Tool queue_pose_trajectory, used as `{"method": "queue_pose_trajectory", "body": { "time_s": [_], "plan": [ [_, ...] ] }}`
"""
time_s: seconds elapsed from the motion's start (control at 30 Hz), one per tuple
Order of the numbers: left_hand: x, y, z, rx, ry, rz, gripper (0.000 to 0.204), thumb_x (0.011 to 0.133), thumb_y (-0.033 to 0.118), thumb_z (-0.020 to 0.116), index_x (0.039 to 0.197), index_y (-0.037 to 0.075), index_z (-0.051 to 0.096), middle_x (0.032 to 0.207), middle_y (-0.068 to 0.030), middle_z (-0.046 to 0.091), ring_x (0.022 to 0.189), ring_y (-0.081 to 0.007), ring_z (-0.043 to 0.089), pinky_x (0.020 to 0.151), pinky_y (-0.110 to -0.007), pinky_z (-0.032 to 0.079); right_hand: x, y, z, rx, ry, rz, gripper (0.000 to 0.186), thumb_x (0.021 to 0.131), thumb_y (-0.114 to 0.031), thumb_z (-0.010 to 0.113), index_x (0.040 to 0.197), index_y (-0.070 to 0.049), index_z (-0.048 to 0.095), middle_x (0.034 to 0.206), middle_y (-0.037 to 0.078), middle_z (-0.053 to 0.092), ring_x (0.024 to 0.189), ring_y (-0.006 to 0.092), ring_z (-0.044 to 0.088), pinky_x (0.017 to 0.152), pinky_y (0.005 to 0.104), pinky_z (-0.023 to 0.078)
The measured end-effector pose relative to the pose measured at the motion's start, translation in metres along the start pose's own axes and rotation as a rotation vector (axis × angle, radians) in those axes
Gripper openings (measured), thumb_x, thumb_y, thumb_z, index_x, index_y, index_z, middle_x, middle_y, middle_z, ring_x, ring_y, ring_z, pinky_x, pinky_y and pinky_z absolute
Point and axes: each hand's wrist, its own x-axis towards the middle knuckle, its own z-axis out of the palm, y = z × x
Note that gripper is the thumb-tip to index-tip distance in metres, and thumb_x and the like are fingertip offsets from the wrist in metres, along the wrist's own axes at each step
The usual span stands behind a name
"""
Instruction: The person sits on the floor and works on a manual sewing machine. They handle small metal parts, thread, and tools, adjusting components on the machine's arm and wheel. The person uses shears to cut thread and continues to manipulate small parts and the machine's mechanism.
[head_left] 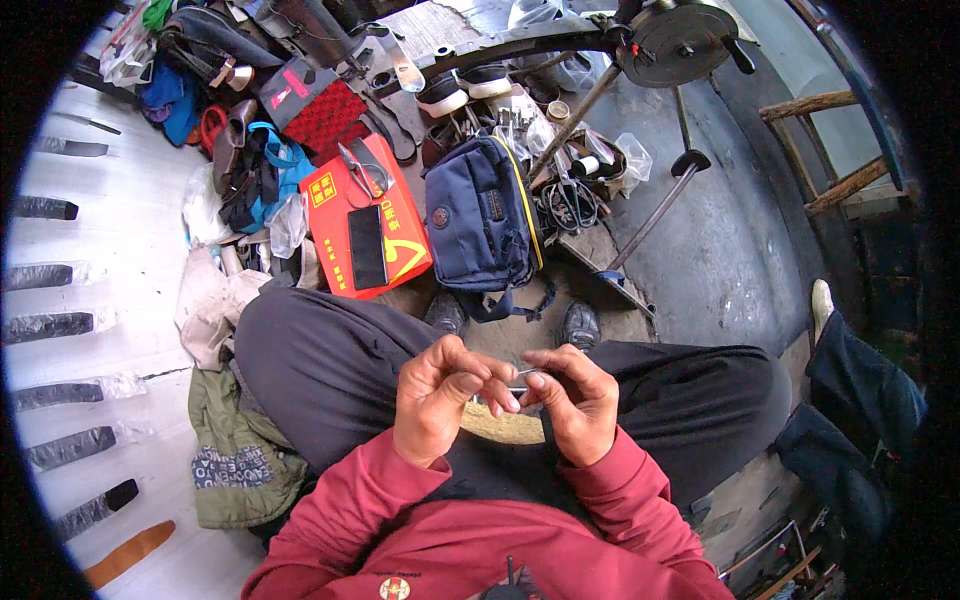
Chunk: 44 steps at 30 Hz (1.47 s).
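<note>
My left hand (pixel 438 398) and my right hand (pixel 572 398) meet in front of my chest, above my lap in dark trousers. Both pinch a small thin silvery piece (pixel 517 381) between thumb and fingertips; what kind of thing it is I cannot tell. My red sleeves come up from the lower edge. A round pale disc (pixel 505 425) shows just under the hands, partly hidden by them.
A navy bag (pixel 480 220) stands on the ground ahead, by a red box (pixel 395 235) with a black phone (pixel 366 247) and scissors (pixel 358 172) on it. Shoes, tools and bags crowd the far side. A green jacket (pixel 235 450) lies left. Another person's leg (pixel 850 380) is at right.
</note>
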Motion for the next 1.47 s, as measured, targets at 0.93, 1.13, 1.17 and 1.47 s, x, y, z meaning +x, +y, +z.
{"method": "queue_pose_trajectory", "body": {
  "time_s": [0.93, 1.13, 1.17, 1.47],
  "plan": [
    [0.087, 0.075, 0.003, 1.009, 0.083, 0.375, 0.008, 0.100, 0.005, 0.060, 0.103, 0.003, 0.067, 0.076, -0.0062, 0.068, 0.065, -0.0117, 0.065, 0.059, -0.029, 0.051, 0.015, -0.050, -0.012, -0.234, 0.101, -0.326, 0.006, 0.095, 0.003, 0.068, 0.094, 0.005, 0.073, 0.075, 0.007, 0.068, 0.061, 0.0113, 0.066, 0.055, 0.0243, 0.050],
    [0.203, 0.133, 0.030, 1.848, 0.280, 0.738, 0.036, 0.093, 0.023, 0.070, 0.127, 0.013, 0.067, 0.088, -0.0173, 0.074, 0.077, -0.0375, 0.072, 0.066, -0.050, 0.054, 0.034, -0.085, -0.014, -0.195, 0.123, -0.360, 0.007, 0.096, 0.001, 0.068, 0.095, 0.005, 0.073, 0.075, 0.006, 0.067, 0.060, 0.0100, 0.066, 0.053, 0.0235, 0.050],
    [0.214, 0.135, 0.032, 1.948, 0.319, 0.665, 0.037, 0.093, 0.025, 0.069, 0.128, 0.012, 0.067, 0.088, -0.0166, 0.074, 0.079, -0.0382, 0.073, 0.068, -0.051, 0.055, 0.037, -0.090, -0.015, -0.180, 0.114, -0.362, 0.008, 0.096, 0.000, 0.068, 0.095, 0.005, 0.073, 0.076, 0.006, 0.067, 0.060, 0.0097, 0.066, 0.053, 0.0234, 0.050],
    [0.249, 0.133, 0.020, 1.944, 0.335, 0.648, 0.020, 0.093, 0.022, 0.070, 0.109, 0.011, 0.068, 0.098, -0.0186, 0.074, 0.091, -0.0380, 0.072, 0.076, -0.050, 0.056, 0.055, -0.101, -0.040, 0.042, 0.106, -0.172, 0.015, 0.101, -0.007, 0.064, 0.100, 0.005, 0.073, 0.075, 0.009, 0.069, 0.059, 0.0150, 0.066, 0.055, 0.0248, 0.051]
  ]
}}
